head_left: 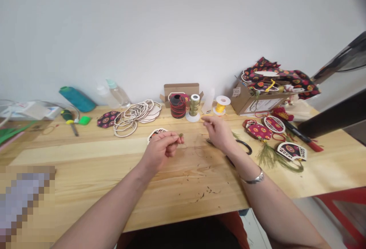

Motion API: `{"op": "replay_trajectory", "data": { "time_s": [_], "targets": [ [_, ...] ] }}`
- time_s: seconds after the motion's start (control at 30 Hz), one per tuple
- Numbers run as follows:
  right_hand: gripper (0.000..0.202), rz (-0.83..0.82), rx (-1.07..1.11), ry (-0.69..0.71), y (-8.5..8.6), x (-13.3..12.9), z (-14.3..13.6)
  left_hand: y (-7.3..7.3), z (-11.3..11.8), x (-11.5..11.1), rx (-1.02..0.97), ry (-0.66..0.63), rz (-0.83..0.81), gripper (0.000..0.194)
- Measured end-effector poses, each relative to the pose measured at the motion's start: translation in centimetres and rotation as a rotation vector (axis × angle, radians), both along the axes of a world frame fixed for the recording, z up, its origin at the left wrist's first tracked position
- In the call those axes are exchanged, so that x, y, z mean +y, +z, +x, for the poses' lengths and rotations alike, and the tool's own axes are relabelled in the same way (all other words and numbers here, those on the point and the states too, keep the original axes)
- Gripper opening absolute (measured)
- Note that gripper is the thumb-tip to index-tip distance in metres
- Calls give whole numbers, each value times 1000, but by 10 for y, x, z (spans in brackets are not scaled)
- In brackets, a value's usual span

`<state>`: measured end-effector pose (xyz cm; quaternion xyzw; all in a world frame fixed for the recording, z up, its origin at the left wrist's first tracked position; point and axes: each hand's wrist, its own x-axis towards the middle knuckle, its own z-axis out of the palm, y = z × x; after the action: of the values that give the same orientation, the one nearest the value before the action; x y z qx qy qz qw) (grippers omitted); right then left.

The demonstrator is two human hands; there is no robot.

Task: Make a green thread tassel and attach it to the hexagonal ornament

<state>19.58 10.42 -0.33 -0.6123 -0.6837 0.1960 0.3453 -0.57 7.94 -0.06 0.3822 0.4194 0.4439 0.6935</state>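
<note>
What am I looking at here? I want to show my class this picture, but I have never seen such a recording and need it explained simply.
There is no machine: a person wears a camera on the head, looking down at their own bare hands above a wooden table. The left hand pinches a small greenish bit; the right hand pinches something too fine to make out, perhaps thread. Behind them stand thread spools, a stack of wooden cut-out frames and a cardboard box of patterned fabric. Finished fabric ornaments lie to the right.
</note>
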Motion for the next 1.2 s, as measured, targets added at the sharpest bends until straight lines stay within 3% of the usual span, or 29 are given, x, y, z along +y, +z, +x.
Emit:
{"op": "replay_trajectory", "data": {
  "time_s": [0.1,0.2,0.5,0.7,0.8,0.97,1.03,1.1,1.2],
  "targets": [
    [25,-71,319,273,-1,-6,-11,0,1,0,-38,-37,-25,12],
    [27,-111,418,406,1,-12,-18,0,2,0,-51,-52,-35,11],
    [19,-281,634,501,0,-15,-22,1,6,-2,-2,-67,-36,16],
    [11,-310,735,473,-2,-17,-29,-3,4,-3,20,-88,-23,15],
    [13,-232,629,432,-3,-15,-27,-3,4,-3,46,-93,-13,14],
    [17,145,176,-27,0,0,1,-3,4,0,48,-14,-16,14],
    [20,143,-93,-119,3,5,14,-4,4,1,46,18,-11,13],
    [22,43,-309,-89,4,7,21,-5,3,1,46,34,-7,13],
    [22,-73,-497,79,3,7,22,-4,3,1,43,50,-2,13]
  ]
}}
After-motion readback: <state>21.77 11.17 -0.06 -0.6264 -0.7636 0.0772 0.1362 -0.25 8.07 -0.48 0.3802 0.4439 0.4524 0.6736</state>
